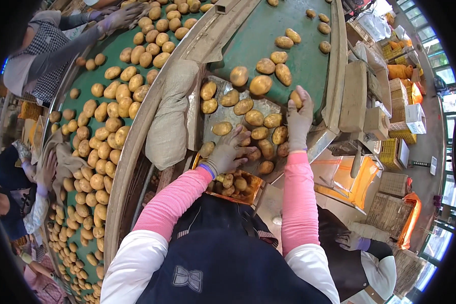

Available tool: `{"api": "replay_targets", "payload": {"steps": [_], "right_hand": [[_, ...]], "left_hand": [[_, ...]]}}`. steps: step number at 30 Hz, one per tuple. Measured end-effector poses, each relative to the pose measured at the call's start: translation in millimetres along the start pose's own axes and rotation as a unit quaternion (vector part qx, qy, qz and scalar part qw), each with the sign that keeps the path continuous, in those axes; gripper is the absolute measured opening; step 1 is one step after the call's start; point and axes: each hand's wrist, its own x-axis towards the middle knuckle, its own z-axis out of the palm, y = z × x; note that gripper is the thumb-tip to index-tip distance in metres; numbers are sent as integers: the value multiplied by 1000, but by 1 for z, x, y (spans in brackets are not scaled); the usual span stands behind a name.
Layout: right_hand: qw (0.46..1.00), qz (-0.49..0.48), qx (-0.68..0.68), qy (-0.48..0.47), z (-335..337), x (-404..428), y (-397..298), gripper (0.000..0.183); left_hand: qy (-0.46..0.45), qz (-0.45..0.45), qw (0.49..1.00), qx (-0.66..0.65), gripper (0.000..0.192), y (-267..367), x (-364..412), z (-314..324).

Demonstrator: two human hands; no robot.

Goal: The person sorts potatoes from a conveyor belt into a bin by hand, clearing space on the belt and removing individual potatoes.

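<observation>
My right hand (300, 123), in a grey glove, grips a potato (296, 99) at the front end of the green conveyor belt (239, 45). My left hand (228, 151), also gloved, lies palm down with its fingers apart. It is over potatoes at the lower left of a metal chute (222, 110), and its fingertips touch or nearly touch a potato (245, 140). Between my hands several potatoes rest on the metal, among them one potato (266, 148). Just below my left hand, an orange-edged container (256, 190) in front of my apron holds smaller potatoes (240, 184).
A curved rail (136, 133) and a cloth-wrapped pad (171, 114) stand left of the chute. Beyond them another green belt (76, 216) carries many potatoes, with co-workers' gloved hands (123, 17) over it. Crates (389, 201) and an orange sack (349, 180) are at right, near another person (342, 254).
</observation>
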Motion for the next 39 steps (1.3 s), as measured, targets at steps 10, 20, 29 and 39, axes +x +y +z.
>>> {"api": "replay_targets", "payload": {"steps": [10,20,29,39], "right_hand": [[851,165,497,25,-1,-21,2,50],[944,-167,-260,-117,46,-17,-36,61],[878,-92,-418,-215,43,-173,24,74],[896,95,-415,-125,36,-102,2,68]], "left_hand": [[-6,4,1000,-11,41,-14,-3,4],[-32,-25,999,1,42,-15,-23,-8],[198,-97,973,62,42,-30,1,-30],[100,-98,988,-60,45,-31,-61,-1]]}}
